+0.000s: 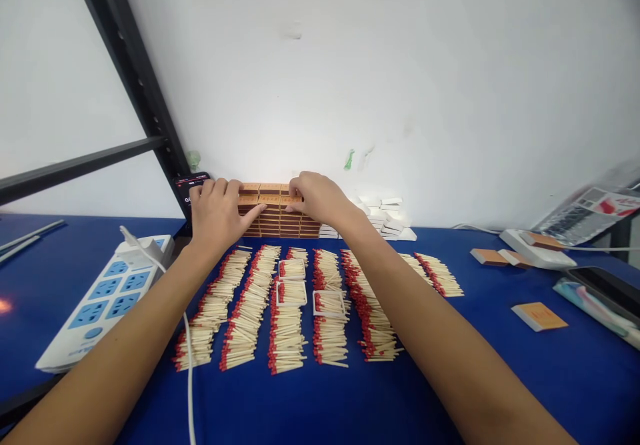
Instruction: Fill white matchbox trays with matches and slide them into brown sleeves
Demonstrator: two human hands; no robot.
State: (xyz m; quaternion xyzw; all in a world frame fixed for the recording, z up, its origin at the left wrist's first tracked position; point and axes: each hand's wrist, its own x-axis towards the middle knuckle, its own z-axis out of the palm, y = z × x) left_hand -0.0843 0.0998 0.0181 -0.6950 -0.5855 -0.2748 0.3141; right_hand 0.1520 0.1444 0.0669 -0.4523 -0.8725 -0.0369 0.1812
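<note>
Against the wall stands a stack of orange-topped matchboxes [270, 221] with brown striking sides, several layers high. My left hand [217, 215] grips its left end, thumb across the front and fingers curved over the far left side. At the upper right of the stack, my right hand [320, 198] is closed on the matchboxes, thumb in front and fingers bent over the top. Below the hands lie long rows of red-headed matches [245, 311]. Three white trays, one of them a matchbox tray [329, 303], sit among the rows, filled with matches.
White trays [390, 218] are heaped right of the stack, partly behind my right wrist. A power strip [113, 291] with a white cable lies left, near a phone [187, 185]. Loose matchboxes [540, 316] and a plastic bag [585, 211] are on the right of the blue table [350, 405].
</note>
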